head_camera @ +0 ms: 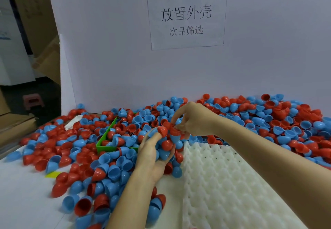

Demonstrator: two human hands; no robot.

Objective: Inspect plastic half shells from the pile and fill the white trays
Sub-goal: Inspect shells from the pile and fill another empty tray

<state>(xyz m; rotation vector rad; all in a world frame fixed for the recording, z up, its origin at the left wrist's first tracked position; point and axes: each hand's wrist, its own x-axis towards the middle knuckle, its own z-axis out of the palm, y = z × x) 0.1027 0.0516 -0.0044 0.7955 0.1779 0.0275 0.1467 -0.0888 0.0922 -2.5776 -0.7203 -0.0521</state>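
A wide pile of red and blue plastic half shells (pixel 100 135) covers the table from left to right. My left hand (pixel 152 155) is cupped palm up over the pile and holds several red and blue shells (pixel 165 145). Just above it, my right hand (pixel 191 119) pinches a red half shell (pixel 172 130) with thumb and fingers, the index finger raised. A white tray (pixel 225 184) with rows of empty round pockets lies at the lower right, directly right of my left hand.
A green bin (pixel 107 142) sits half buried in the shells left of my hands. A white board with a paper sign (pixel 186 15) closes off the back. Cardboard boxes (pixel 18 126) and a pink stool (pixel 33 100) stand at the left.
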